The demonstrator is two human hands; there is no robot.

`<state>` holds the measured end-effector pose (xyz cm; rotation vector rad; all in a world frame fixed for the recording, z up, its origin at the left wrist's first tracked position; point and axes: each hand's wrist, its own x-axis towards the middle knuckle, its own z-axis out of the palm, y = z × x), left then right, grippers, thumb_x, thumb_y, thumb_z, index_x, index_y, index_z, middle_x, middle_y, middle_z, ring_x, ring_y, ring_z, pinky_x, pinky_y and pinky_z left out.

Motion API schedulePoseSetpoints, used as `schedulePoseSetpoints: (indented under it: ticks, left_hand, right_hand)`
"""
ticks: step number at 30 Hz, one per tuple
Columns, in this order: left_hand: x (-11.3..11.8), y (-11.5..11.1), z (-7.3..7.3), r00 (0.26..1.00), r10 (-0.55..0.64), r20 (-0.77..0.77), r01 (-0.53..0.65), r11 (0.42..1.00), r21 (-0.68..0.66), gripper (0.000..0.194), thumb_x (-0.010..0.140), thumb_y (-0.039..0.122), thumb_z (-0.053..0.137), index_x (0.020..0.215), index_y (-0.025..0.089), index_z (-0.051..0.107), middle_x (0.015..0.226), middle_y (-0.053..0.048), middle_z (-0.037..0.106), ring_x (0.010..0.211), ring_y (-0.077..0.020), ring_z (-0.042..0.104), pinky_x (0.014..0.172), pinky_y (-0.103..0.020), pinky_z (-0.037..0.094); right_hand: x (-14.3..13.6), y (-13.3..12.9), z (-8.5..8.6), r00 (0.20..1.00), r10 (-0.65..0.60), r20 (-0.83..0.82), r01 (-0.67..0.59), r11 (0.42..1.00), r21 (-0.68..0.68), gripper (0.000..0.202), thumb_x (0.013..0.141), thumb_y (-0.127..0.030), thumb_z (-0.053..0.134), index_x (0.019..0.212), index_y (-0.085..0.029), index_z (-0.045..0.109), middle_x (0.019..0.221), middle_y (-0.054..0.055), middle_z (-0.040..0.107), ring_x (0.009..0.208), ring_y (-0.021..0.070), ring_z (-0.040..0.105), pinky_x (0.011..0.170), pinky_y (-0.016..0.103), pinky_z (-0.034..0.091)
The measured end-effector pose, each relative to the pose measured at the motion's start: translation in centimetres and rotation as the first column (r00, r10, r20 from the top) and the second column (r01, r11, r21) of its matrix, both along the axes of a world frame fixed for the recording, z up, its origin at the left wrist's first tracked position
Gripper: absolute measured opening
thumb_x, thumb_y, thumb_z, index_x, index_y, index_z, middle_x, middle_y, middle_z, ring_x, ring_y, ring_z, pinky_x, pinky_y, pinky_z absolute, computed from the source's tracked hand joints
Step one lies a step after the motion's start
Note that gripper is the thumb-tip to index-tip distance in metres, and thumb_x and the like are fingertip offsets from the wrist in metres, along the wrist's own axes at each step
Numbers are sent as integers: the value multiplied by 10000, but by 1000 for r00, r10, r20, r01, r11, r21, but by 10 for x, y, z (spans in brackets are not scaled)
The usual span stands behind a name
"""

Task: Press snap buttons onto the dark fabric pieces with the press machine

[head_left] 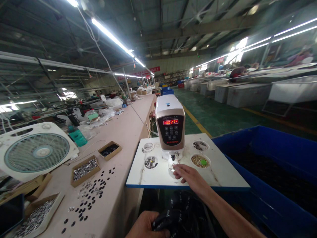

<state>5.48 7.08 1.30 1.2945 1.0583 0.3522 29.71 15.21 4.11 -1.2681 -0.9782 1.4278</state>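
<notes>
My left hand (148, 226) is closed on black fabric with white lettering (180, 211), which bunches up below the front edge of the white tabletop (143, 178). At the snap press (170, 122), my right hand (183, 173) reaches in with its thumb and fingertips together at the lower die. Whatever is between those fingertips is too small to make out. The press's panel shows 000274 in red digits. Around the press, round wells in the tabletop hold gold-coloured small parts (198, 162) with a green piece, and metal parts (151, 162).
Left, a long table (128, 132) bears boxes of metal snaps (85, 168), a box of black pieces (109, 150), scattered black caps (89, 198), a box fan (39, 150) and a teal bottle (78, 135). A blue bin (257, 132) with dark contents stands right.
</notes>
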Motion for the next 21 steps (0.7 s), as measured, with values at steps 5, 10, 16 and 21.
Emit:
schedulePoseSetpoints:
  ticks: [5,10,16,21]
  left_hand:
    - [13,24,25,991,-119,-68,132,963,235,252,777,327,650,661,155,507,646,39,400,626,-98,336,561,-237,257]
    - [27,49,40,946,-188,-264,273,901,337,292,748,306,663,591,163,464,593,52,321,587,-91,307,510,-242,207]
    - [37,72,33,950,-231,-208,285,916,283,379,756,438,715,631,162,487,608,62,354,578,-81,306,499,-237,213]
    - [42,92,18,970,-240,-23,241,963,119,385,713,482,775,702,143,591,603,63,408,565,-78,316,517,-245,215]
  right_hand:
    - [-7,-62,4,756,257,602,-515,801,306,521,641,-321,869,1150,-301,761,1256,75,711,1196,348,568,1084,427,346]
    - [-4,-64,-2,665,430,611,-570,821,43,164,799,-298,724,950,-237,743,868,-10,742,812,199,644,710,264,398]
    - [15,-42,-17,734,439,519,-504,863,-17,291,815,-443,711,744,-168,649,666,-41,585,658,132,479,588,241,315]
    - [24,-25,-19,781,514,355,-540,841,-28,354,840,-486,665,816,-135,688,695,-17,593,669,137,461,611,249,338]
